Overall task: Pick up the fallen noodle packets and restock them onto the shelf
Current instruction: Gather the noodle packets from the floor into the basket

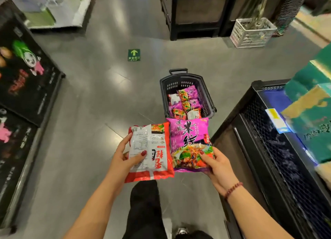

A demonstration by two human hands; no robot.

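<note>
My left hand point(125, 158) grips a red and white noodle packet point(152, 149) by its left edge, thumb on its back label, which faces up. Beside it, my right hand point(216, 165) holds a purple noodle packet point(188, 138) from its lower right corner, front side up. The two packets touch side by side above the floor. Just beyond them a dark shopping basket point(163, 93) stands on the floor with several more purple and red noodle packets point(186, 102) inside.
A black mesh-fronted shelf point(279, 149) with green cartons point(309, 102) runs along the right. A black display stand point(26, 81) lines the left. Farther off are a black cabinet point(195, 11), a white crate point(252, 33) and a green exit sticker point(134, 55) on the grey floor.
</note>
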